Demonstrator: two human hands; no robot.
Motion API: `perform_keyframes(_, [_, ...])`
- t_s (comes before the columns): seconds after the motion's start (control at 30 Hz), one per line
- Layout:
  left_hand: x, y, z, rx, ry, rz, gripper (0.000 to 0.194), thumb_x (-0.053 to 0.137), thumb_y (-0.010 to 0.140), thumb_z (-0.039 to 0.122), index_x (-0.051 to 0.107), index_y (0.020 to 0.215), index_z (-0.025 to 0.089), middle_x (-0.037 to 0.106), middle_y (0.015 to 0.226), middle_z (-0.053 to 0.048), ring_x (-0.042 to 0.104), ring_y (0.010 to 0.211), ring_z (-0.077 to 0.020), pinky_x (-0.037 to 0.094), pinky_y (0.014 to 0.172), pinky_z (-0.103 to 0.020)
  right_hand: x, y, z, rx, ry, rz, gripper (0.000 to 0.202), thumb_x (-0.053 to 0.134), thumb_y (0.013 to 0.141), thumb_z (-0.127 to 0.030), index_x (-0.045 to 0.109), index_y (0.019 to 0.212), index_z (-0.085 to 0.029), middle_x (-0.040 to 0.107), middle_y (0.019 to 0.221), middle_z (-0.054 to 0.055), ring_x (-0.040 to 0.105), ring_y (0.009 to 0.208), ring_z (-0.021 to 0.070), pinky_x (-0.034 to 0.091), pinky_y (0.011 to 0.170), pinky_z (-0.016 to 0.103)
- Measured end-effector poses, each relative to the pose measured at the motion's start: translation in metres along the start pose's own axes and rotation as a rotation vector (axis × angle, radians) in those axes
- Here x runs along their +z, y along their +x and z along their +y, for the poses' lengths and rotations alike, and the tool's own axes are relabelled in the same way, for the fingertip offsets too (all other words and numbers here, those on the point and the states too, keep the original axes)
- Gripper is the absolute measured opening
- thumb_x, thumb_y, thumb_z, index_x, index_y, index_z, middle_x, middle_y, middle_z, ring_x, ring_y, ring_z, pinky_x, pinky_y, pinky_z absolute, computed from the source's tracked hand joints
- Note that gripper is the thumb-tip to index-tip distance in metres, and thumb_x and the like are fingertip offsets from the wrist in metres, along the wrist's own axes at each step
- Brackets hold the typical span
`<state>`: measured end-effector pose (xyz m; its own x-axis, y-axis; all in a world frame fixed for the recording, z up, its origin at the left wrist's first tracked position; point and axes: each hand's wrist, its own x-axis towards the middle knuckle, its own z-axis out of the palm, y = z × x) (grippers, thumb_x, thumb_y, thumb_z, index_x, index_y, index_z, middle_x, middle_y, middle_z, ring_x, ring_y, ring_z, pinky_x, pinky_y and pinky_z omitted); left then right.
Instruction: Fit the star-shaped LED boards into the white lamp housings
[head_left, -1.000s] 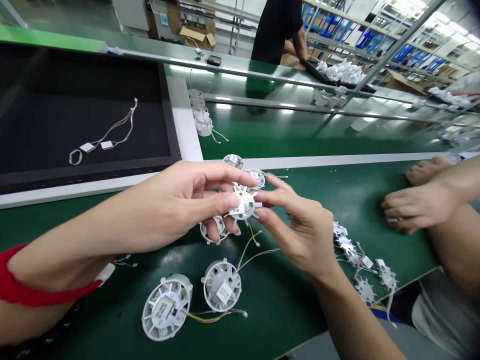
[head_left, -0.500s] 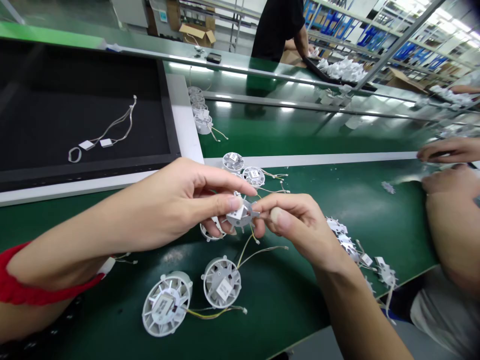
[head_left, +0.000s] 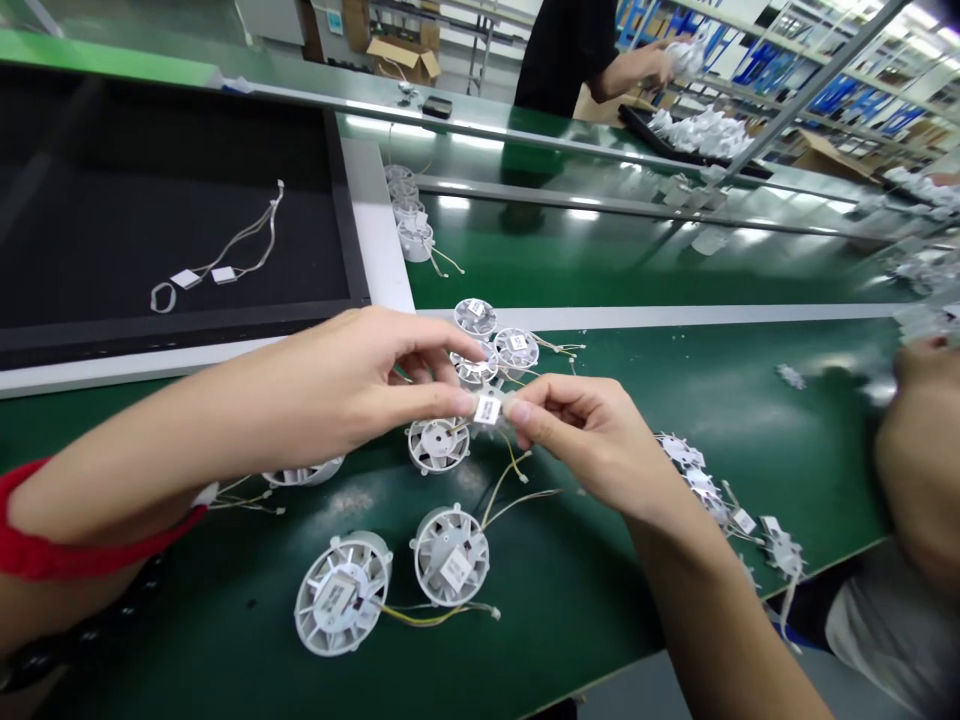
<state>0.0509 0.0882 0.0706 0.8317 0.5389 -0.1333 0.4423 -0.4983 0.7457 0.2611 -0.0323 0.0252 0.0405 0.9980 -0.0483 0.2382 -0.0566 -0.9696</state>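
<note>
Between my two hands is a small, pale, pronged plastic part (head_left: pixel 488 411) with a white printed label facing me. The thumb of my left hand (head_left: pixel 397 375) presses its left side, with the index finger stretched out above it. My right hand (head_left: pixel 581 425) pinches its right edge between thumb and finger. Just below lies a round white fan (head_left: pixel 439 445), and behind are more fans (head_left: pixel 517 346) with thin wires. Nearer to me, a labelled fan (head_left: pixel 450 556) and a larger labelled fan (head_left: pixel 343 595) rest on the green table, their wires trailing right.
A black tray (head_left: pixel 343 225) at left holds wired white pieces (head_left: pixel 223 275). Several pronged parts (head_left: pixel 705 490) lie right of my forearm. A co-worker's arm (head_left: pixel 922 450) is at far right. Across the bench, another person (head_left: pixel 566 60) handles white items.
The pronged part has turned so its label faces me, and my right fingers have shifted onto its edge. The view moved slightly. The far person has lifted a white bundle.
</note>
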Motion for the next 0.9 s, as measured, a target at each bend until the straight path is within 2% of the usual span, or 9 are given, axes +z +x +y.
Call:
perform_keyframes(0.07, [-0.006,-0.005,-0.009,-0.032,0.169,-0.005,0.041,0.061,0.091,0.057,0.077,0.119,0.031,0.079,0.101,-0.004,0.074,0.080,-0.0250,0.052,0.061,-0.029,0.000,0.001,0.003,0.039,-0.031,0.007,0.035,0.081,0.087,-0.045,0.069,0.068,-0.018,0.065,0.064,0.000,0.050,0.056,0.0104,0.038,0.050,0.024])
perform_keyframes(0.17, [-0.008,-0.014,-0.018,-0.070,0.344,-0.077,0.043,0.064,0.087,0.061,0.075,0.119,0.032,0.078,0.107,-0.006,0.073,0.079,-0.0272,0.049,0.058,-0.032,0.003,0.005,0.005,0.109,-0.047,-0.077,0.039,0.082,0.085,-0.051,0.069,0.067,-0.018,0.066,0.064,0.001,0.051,0.056,0.0110,0.038,0.050,0.025])
perform_keyframes(0.23, [-0.001,-0.017,-0.018,-0.049,0.468,-0.126,0.041,0.071,0.084,0.060,0.074,0.112,0.030,0.078,0.099,-0.007,0.070,0.076,-0.0284,0.045,0.057,-0.034,0.006,0.008,0.006,0.164,-0.061,-0.154,0.040,0.081,0.086,-0.052,0.070,0.068,-0.018,0.065,0.063,0.001,0.049,0.055,0.0107,0.036,0.049,0.024])
perform_keyframes(0.3, [0.010,-0.015,-0.014,-0.004,0.605,-0.149,0.039,0.077,0.083,0.061,0.071,0.096,0.025,0.074,0.085,-0.007,0.067,0.072,-0.0289,0.042,0.061,-0.037,0.007,0.012,0.006,0.211,-0.085,-0.217,0.039,0.080,0.086,-0.052,0.071,0.070,-0.018,0.063,0.062,-0.001,0.046,0.054,0.0100,0.034,0.047,0.024])
perform_keyframes(0.4, [0.026,-0.007,-0.004,0.012,0.728,-0.167,0.044,0.084,0.082,0.061,0.063,0.080,0.022,0.067,0.074,-0.004,0.059,0.066,-0.0256,0.039,0.068,-0.037,0.008,0.017,0.006,0.229,-0.112,-0.289,0.041,0.080,0.086,-0.053,0.066,0.068,-0.018,0.055,0.059,-0.004,0.041,0.052,0.0090,0.030,0.046,0.023])
perform_keyframes(0.5, [0.030,0.001,0.001,-0.004,0.670,-0.252,0.036,0.086,0.085,0.049,0.065,0.086,0.019,0.069,0.082,-0.003,0.060,0.071,-0.0235,0.040,0.075,-0.036,0.008,0.020,0.006,0.220,-0.125,-0.296,0.045,0.079,0.086,-0.055,0.061,0.065,-0.019,0.047,0.057,-0.006,0.035,0.051,0.0083,0.026,0.045,0.024])
perform_keyframes(0.6, [0.027,0.003,0.001,-0.031,0.547,-0.310,0.027,0.086,0.088,0.037,0.069,0.097,0.019,0.072,0.093,-0.004,0.064,0.089,-0.0270,0.040,0.074,-0.034,0.009,0.019,0.006,0.222,-0.158,-0.260,0.047,0.077,0.087,-0.057,0.058,0.065,-0.020,0.042,0.056,-0.007,0.031,0.051,0.0080,0.022,0.045,0.024])
perform_keyframes(0.67, [0.024,0.003,-0.001,-0.067,0.506,-0.317,0.025,0.085,0.088,0.037,0.070,0.099,0.020,0.073,0.095,-0.004,0.064,0.098,-0.0303,0.040,0.072,-0.034,0.010,0.017,0.005,0.207,-0.197,-0.238,0.048,0.077,0.087,-0.058,0.057,0.065,-0.020,0.041,0.057,-0.007,0.030,0.051,0.0083,0.022,0.045,0.025])
perform_keyframes(0.9, [0.026,0.001,-0.011,-0.098,0.477,-0.317,0.027,0.083,0.088,0.041,0.068,0.102,0.023,0.073,0.098,-0.004,0.060,0.108,-0.0342,0.042,0.070,-0.035,0.012,0.013,0.003,0.138,-0.312,-0.214,0.049,0.070,0.093,-0.058,0.056,0.065,-0.020,0.044,0.058,-0.006,0.034,0.053,0.0094,0.024,0.046,0.025])
